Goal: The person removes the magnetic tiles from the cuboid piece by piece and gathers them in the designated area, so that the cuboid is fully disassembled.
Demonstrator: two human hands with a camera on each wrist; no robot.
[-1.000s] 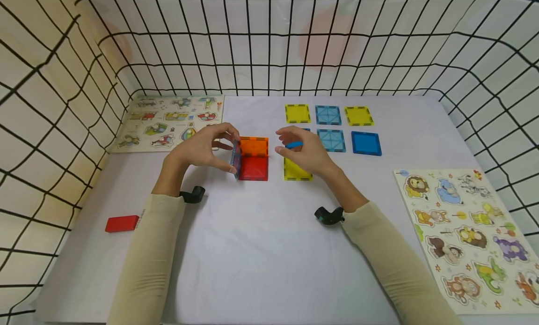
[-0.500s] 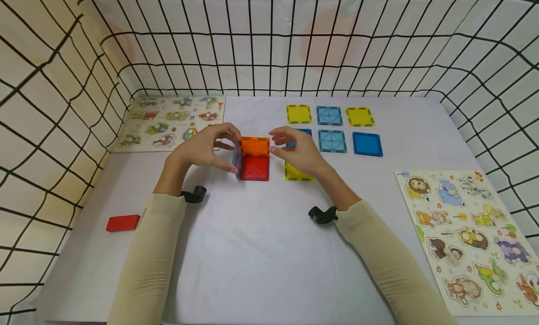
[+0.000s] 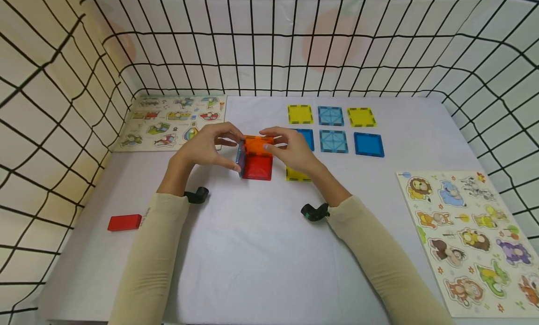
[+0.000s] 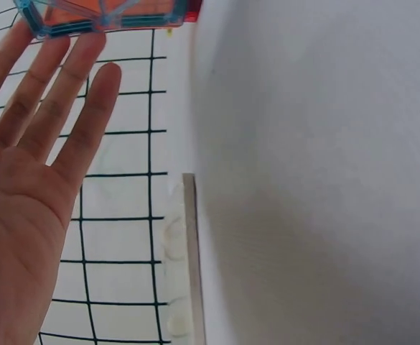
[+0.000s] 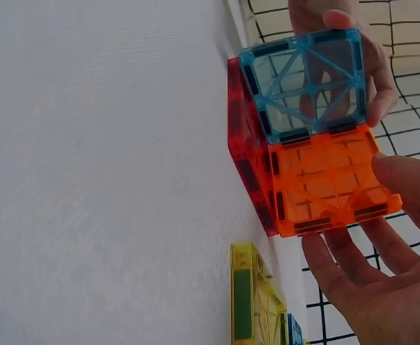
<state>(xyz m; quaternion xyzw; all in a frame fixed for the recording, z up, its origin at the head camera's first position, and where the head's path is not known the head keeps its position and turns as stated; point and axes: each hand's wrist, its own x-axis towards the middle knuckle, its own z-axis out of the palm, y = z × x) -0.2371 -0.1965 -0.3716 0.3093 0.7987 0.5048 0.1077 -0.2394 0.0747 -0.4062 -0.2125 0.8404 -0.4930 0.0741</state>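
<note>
A red magnetic tile [image 3: 258, 168] lies flat on the white table. Along its far edge stands an orange magnetic tile [image 5: 332, 176], upright; a light-blue magnetic tile [image 5: 310, 88] stands at its left edge, meeting the orange one at the corner. My left hand [image 3: 209, 144] holds the light-blue tile by its edges, thumb toward me and fingers at the far side. With the thumb on its inner face and fingers behind, my right hand [image 3: 294, 151] pinches the orange tile near its right side. Partly hidden under the right hand is a flat yellow tile [image 3: 296, 175].
Behind and right lie more flat tiles: yellow [image 3: 300, 114], light blue [image 3: 333, 141] and dark blue [image 3: 368, 144]. A vehicle puzzle board [image 3: 168, 123] is at back left, an animal puzzle board [image 3: 471, 236] at right. A red block [image 3: 124, 222] lies left. Black wire grid [image 3: 273, 58] surrounds the table.
My right hand has moved left from above the yellow tile to the orange tile and now pinches it. The left hand stays at the light-blue tile.
</note>
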